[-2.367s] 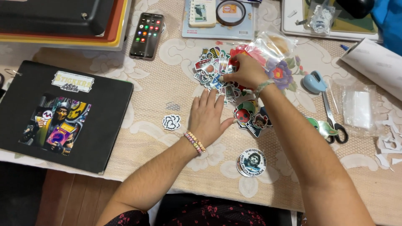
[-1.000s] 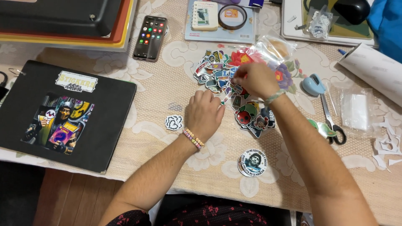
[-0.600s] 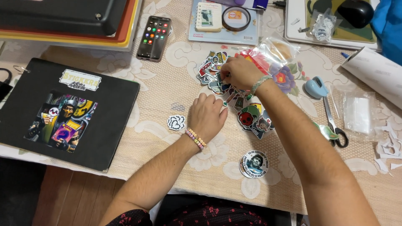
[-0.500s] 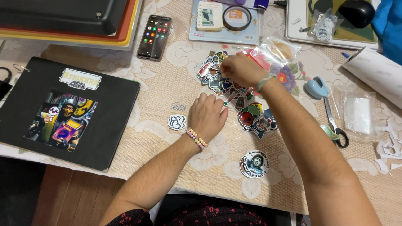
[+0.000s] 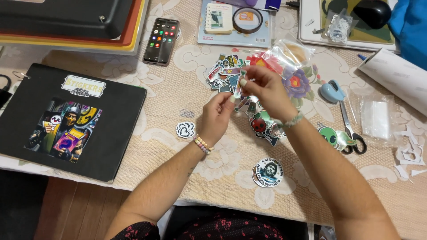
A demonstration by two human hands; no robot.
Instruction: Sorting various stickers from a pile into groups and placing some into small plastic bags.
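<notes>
Fingertips of both the left hand point(image 5: 218, 116) and right hand point(image 5: 263, 89) pinch what looks like one small colourful paper sticker point(image 5: 239, 87) above the loose heap of printed stickers point(image 5: 249, 95).

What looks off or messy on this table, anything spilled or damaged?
Nothing spilled or broken. The sticker pile is a loose overlapping heap beneath the hands, and white paper scraps lie scattered at the right edge near the scissors. The left hand and right hand pinch one small sticker between them.
</notes>
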